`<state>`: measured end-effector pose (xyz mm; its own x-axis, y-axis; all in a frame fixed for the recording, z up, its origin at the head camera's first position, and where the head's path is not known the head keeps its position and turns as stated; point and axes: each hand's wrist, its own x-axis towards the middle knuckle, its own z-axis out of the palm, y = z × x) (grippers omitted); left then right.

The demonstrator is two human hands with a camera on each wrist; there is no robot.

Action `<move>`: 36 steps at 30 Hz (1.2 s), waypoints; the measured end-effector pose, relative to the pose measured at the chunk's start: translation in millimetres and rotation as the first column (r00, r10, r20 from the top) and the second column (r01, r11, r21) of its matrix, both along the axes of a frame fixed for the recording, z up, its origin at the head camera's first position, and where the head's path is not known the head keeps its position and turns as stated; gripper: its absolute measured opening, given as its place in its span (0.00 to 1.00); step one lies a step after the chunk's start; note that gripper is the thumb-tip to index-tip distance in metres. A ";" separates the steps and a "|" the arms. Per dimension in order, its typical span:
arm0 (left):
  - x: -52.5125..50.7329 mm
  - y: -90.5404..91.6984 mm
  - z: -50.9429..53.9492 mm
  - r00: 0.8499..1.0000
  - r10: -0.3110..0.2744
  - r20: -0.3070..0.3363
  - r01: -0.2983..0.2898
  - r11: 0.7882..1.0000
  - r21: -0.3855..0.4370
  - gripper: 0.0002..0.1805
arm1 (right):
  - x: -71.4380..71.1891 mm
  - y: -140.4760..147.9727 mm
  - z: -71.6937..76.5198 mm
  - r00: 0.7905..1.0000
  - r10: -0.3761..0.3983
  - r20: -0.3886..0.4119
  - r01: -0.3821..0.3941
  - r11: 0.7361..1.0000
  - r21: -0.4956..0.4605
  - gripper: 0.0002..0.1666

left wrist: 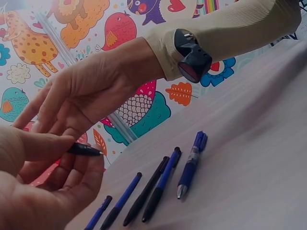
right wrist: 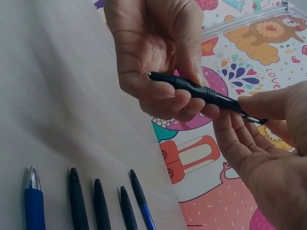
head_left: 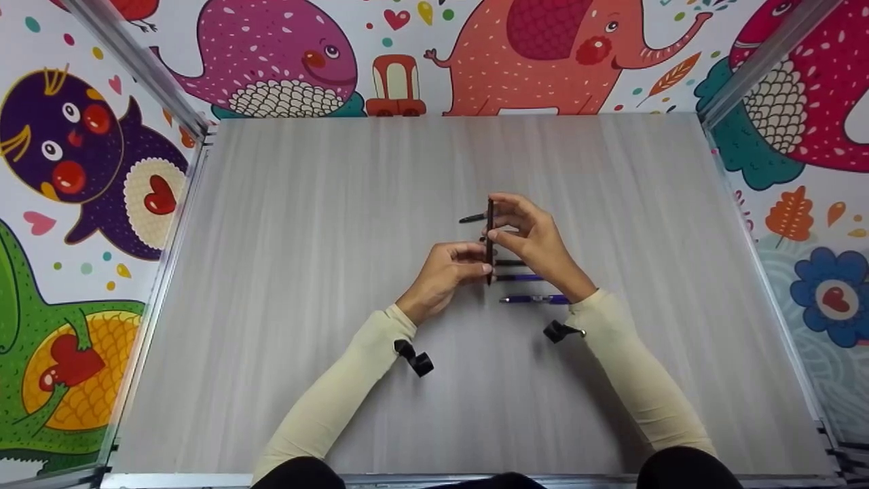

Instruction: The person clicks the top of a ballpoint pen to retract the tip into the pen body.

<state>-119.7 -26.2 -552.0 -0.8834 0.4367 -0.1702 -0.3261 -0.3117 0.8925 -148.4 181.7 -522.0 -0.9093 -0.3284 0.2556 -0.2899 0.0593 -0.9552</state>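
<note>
A black ballpoint pen [right wrist: 211,96] is held in the air between both hands, its metal point out at the left hand's end. My left hand [head_left: 438,275] pinches the grip section between thumb and fingers. At the clip end, my right hand [head_left: 533,238] holds the same pen, thumb on one side and fingers on the other. Below them several pens lie side by side on the table, among them a blue pen [left wrist: 190,167] with a silver tip, a blue-and-black pen [left wrist: 163,184] and a black pen [left wrist: 145,191]. In the head view, the right hand partly hides this row.
The pens rest on a grey wood-grain table [head_left: 305,204] with a metal-framed edge. Walls printed with cartoon animals [head_left: 543,54] stand behind and at both sides. A small black wrist camera [head_left: 415,360] hangs from the left sleeve, another camera [head_left: 560,331] from the right.
</note>
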 end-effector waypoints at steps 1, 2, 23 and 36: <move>0.0 0.1 -0.6 1.000 -0.001 0.001 0.001 1.000 -0.001 0.15 | 0.0 0.4 -0.1 1.000 0.002 0.000 -0.002 1.000 0.004 0.34; -0.1 0.2 -1.1 1.000 -0.003 0.001 0.003 1.000 -0.001 0.16 | 0.2 0.7 -0.2 1.000 0.004 0.003 -0.004 1.000 0.003 0.34; 0.1 4.5 -5.9 0.999 -0.031 -0.018 0.031 1.000 0.003 0.21 | 2.0 4.9 -6.8 1.000 0.007 0.021 -0.006 0.999 -0.043 0.34; -0.3 6.4 -6.8 1.000 -0.027 0.001 0.027 0.999 -0.020 0.20 | 3.4 6.3 -8.7 0.999 -0.028 0.032 0.029 0.999 -0.036 0.31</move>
